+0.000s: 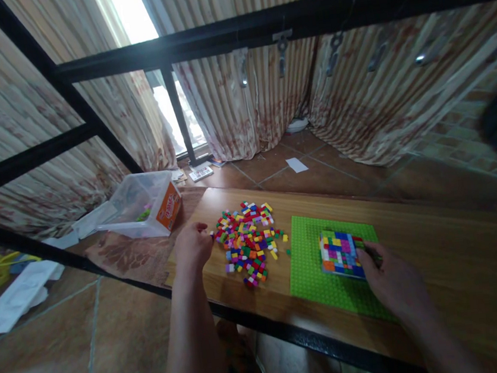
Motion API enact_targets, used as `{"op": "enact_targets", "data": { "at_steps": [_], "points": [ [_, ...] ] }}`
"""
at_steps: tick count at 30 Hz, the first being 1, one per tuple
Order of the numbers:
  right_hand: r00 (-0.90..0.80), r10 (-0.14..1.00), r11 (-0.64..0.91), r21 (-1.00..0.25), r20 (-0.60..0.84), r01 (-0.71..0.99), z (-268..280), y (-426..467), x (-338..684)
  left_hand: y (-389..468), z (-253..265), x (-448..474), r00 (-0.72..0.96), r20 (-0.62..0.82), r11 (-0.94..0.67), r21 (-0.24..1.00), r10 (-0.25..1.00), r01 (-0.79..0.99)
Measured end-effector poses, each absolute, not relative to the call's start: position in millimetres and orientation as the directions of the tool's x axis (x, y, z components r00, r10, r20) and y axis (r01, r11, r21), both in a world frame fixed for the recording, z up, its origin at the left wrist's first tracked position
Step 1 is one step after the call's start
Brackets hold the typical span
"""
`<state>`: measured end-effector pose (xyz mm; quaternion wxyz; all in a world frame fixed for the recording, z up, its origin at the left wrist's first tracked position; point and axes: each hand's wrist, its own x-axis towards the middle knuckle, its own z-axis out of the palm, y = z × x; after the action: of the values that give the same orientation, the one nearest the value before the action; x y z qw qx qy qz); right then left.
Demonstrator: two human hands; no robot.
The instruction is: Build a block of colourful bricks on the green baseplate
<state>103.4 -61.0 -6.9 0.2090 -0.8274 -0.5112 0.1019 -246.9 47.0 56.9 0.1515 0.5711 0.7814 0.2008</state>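
Close to the left edge of a pile of small coloured toy bricks [248, 237] is my left hand [192, 248], its fingers curled together. Whether a brick is pinched in its fingertips I cannot make out. A low rectangular block of multicoloured bricks [339, 253] sits on or just over the green studded baseplate [309, 263]. My right hand [391, 275] grips this block at its right edge, thumb and forefinger against it. The palm and fingers hide part of that edge and of the plate behind it.
Pile and baseplate lie on a long wooden table [463, 258] with a black frame. A clear plastic bin [143, 204] with an orange label stands beyond its left end. A black metal bar [258, 33] crosses ahead, before striped curtains [230, 105]. Papers [297, 165] lie on the tiled floor.
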Motion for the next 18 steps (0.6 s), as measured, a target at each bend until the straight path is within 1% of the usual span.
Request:
{"op": "enact_targets", "data": {
  "at_steps": [2,5,10,14,18],
  "points": [
    [0.453,0.890,-0.389,-0.438,0.049,0.811,-7,-61,103,47,55,-246,-0.300,-0.022,0.271,0.500,0.954,0.823],
    [0.455,0.889,-0.395,-0.417,0.050,0.819,-7,-61,103,47,53,-243,-0.244,-0.095,0.258,0.505,0.965,0.824],
    [0.453,0.891,-0.402,-0.395,0.041,0.826,-9,-60,104,42,51,-242,-0.105,-0.234,0.201,0.437,0.967,0.876],
    [0.454,0.890,-0.405,-0.389,0.039,0.827,-9,-60,104,41,48,-240,-0.037,-0.344,0.184,0.406,0.938,0.895],
    [0.441,0.895,-0.383,-0.394,0.066,0.836,-10,-60,104,41,47,-233,0.011,-0.369,0.139,0.378,0.929,0.915]
  ]
}}
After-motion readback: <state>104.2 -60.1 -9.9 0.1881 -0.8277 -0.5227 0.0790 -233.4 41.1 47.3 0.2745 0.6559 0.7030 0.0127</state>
